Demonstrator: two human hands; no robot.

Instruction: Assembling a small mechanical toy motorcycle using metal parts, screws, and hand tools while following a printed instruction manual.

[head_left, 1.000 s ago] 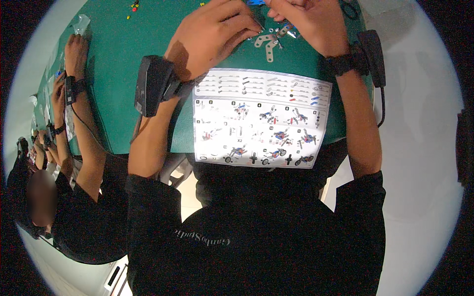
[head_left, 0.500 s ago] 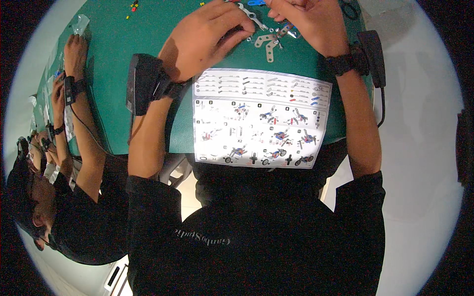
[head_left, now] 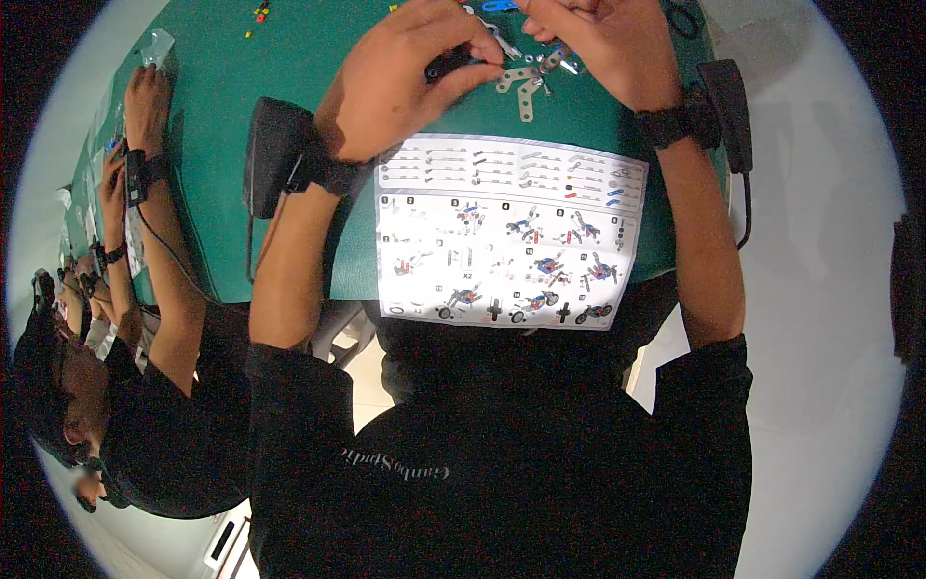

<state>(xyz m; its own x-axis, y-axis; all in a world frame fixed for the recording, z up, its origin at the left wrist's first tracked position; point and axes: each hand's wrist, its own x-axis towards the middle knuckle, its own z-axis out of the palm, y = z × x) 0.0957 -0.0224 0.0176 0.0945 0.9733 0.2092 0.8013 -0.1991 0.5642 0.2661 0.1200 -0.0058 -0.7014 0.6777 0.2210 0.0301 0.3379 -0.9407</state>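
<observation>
My left hand [head_left: 395, 92] bends over the small metal parts at the table's far side, thumb and fingertips drawn together; what they grip, if anything, is hidden. A silver wrench [head_left: 505, 42] lies partly covered beside those fingers. Close to the thumb are angled metal plates with holes [head_left: 526, 96] and loose screws and nuts [head_left: 547, 89]. My right hand [head_left: 617, 48] is closed at the upper edge, its curled fingers hiding whatever is in them. Below it lies another perforated plate [head_left: 555, 61]. A blue strip [head_left: 500, 6] shows between the hands.
A printed instruction sheet [head_left: 502, 207] overhangs the green table's [head_left: 231, 193] near edge. Tiny yellow and red pieces [head_left: 260, 13] lie far left, a black ring [head_left: 684, 17] far right. At the left a co-worker's arm [head_left: 174, 251] rests by clear plastic bags [head_left: 154, 48], with a cable alongside.
My left hand has shifted slightly right and turned, its fingers curling in and covering more of the wrench. My right hand has hardly moved.
</observation>
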